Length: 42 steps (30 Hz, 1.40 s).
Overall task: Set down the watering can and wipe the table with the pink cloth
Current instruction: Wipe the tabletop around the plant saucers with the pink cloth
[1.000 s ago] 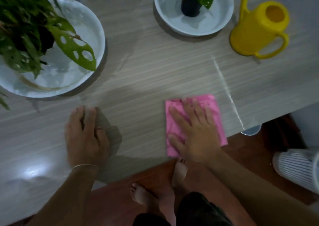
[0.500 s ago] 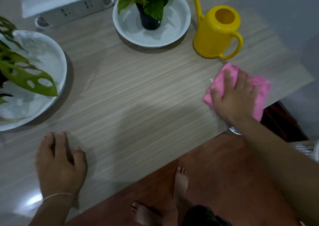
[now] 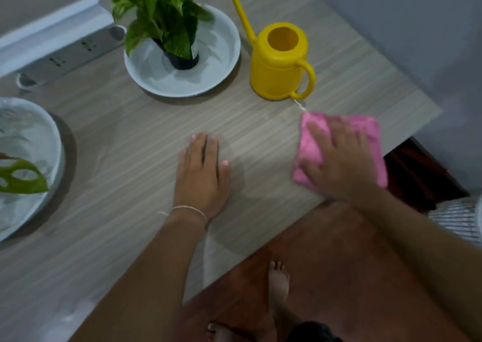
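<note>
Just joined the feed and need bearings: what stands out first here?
The yellow can stands upright near the table's far right corner, beside a potted plant in a white dish. Just in front of it, the right hand presses flat on the pink cloth; the left hand rests flat mid-table.

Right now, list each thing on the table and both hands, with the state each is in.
Watering can: upright on the table, nobody holding it.
Pink cloth: flat on the table near the right edge, under the right hand.
Right hand: fingers spread, pressing the cloth.
Left hand: flat on the table, holding nothing.
Small potted plant: upright in a white dish.
Power strip: lying at the back.
</note>
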Motion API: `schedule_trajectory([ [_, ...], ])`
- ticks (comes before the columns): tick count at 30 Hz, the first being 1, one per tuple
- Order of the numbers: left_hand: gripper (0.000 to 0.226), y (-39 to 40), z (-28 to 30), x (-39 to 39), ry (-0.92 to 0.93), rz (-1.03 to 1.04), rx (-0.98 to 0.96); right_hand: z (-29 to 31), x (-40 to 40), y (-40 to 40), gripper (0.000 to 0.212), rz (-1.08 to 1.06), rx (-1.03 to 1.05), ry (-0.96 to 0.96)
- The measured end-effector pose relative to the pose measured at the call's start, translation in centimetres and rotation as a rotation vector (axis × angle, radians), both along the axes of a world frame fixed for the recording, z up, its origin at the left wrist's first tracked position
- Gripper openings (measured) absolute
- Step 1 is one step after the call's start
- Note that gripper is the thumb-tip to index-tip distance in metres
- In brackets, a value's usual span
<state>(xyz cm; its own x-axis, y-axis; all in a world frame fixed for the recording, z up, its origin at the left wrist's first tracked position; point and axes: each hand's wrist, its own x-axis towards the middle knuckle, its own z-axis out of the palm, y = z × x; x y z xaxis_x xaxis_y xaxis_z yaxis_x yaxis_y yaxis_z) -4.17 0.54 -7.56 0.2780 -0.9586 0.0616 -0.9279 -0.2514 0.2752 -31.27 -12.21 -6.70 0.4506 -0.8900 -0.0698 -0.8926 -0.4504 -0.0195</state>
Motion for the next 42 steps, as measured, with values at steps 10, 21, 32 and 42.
schedule_trajectory([
  [10,0.061,-0.3,0.3,-0.5,-0.019,0.049,0.040,-0.3,-2.3,-10.5,0.084,-0.339,0.062,-0.025],
  [21,0.055,-0.4,-0.2,-0.2,-0.011,0.059,-0.026,0.2,8.6,6.8,0.087,0.224,0.114,-0.060],
  [32,0.050,0.0,-1.4,0.3,-0.017,0.035,-0.089,-0.2,14.8,-1.0,0.082,0.305,0.031,-0.114],
  [42,0.048,0.3,-1.4,-0.1,0.064,0.078,-0.185,-1.5,15.0,-3.3,0.083,0.274,-0.024,-0.199],
])
